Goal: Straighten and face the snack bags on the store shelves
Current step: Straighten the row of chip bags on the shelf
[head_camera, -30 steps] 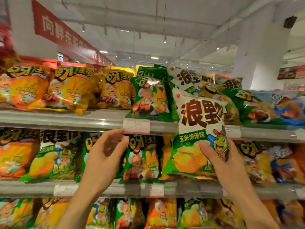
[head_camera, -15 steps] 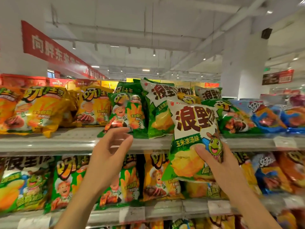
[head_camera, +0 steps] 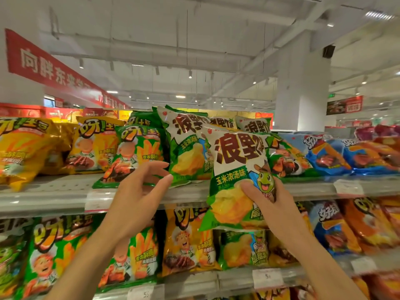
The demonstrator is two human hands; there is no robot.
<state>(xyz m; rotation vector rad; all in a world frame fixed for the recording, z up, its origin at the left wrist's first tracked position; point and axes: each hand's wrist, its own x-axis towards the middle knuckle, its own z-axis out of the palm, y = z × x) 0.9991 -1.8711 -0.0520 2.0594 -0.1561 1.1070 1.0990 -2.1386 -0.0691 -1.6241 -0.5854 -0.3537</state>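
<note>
Left grip released, fingers loosely spread, hovering at the upper shelf edge just beside the green fries bag. Right grip grasping the corn-soup chip bag by its lower right, thumb on the front. That bag is upright, long axis vertical, face toward me, in front of the shelf lip. I judge its slot is up and behind, beside the matching bag; right hand nearer.

body: 2 bare forearms, no sleeves | hands: short plain nails
</note>
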